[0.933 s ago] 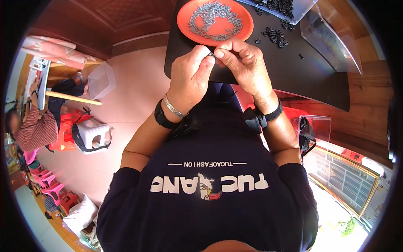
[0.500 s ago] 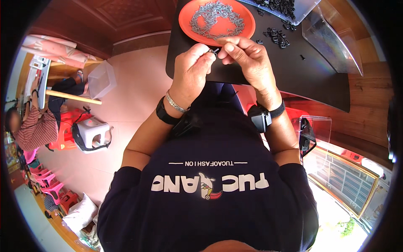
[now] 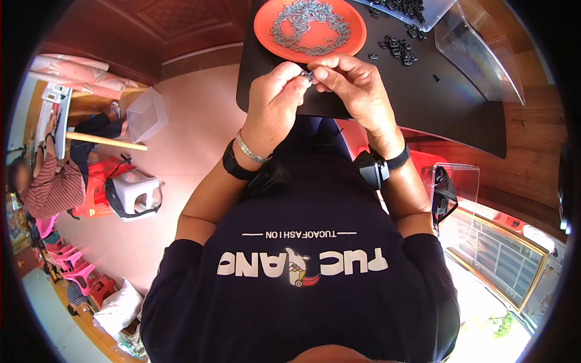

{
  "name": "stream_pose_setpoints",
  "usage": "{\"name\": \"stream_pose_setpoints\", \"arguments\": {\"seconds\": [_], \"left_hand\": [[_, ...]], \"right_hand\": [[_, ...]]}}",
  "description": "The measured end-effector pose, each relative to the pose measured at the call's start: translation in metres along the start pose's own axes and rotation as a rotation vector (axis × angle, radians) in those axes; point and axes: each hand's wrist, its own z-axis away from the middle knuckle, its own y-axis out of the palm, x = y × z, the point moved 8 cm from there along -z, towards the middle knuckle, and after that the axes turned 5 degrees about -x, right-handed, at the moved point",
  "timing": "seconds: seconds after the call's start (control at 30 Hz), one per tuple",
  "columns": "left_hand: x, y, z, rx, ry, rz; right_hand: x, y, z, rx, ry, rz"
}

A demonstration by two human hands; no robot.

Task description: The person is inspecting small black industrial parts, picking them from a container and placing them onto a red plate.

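Over the front edge of the black table, my two hands meet at the fingertips. My left hand [image 3: 275, 100] is closed in a pinch on a small black plastic piece [image 3: 306, 75], with a bit of silvery metal showing at it. From the other side, the thumb and forefinger of my right hand [image 3: 357, 91] are pressed together against that piece; whatever lies between them is too small to make out. Just beyond the hands sits an orange-red plate [image 3: 261, 37] with many small silver screws [image 3: 345, 33] spread in a ring.
Loose black pieces [image 3: 399, 49] lie on the black table [image 3: 448, 115], right of the plate. Behind them stands a clear bin [image 3: 433, 21] of similar parts, beside a clear plastic panel [image 3: 478, 60]. To the left, another person [image 3: 57, 181] sits near a grey-white stool [image 3: 134, 192].
My right fingertips have closed in on the black piece, covering the metal pin that stuck out of it. The plate appears slightly higher and further left in view.
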Motion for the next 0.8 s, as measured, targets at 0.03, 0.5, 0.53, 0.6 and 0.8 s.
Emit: {"name": "stream_pose_setpoints", "arguments": {"seconds": [0.03,0.5,0.53,0.6,0.8], "left_hand": [[-0.001,-0.001,0.001,0.005,0.005,0.003],[0.033,-0.010,-0.006,-0.020,-0.189,0.160],[0.034,-0.009,-0.006,-0.010,-0.206,0.177],[0.030,-0.009,-0.006,-0.001,-0.211,0.167],[0.033,-0.009,-0.006,-0.009,-0.219,0.171]], "right_hand": [[0.001,0.000,0.001,0.006,-0.019,0.021],[0.026,-0.147,-0.003,-0.360,-0.142,0.796],[0.031,-0.155,-0.007,-0.362,-0.139,0.834],[0.030,-0.159,-0.011,-0.352,-0.098,0.838],[0.012,-0.124,-0.034,-0.118,-0.159,0.984]]}}
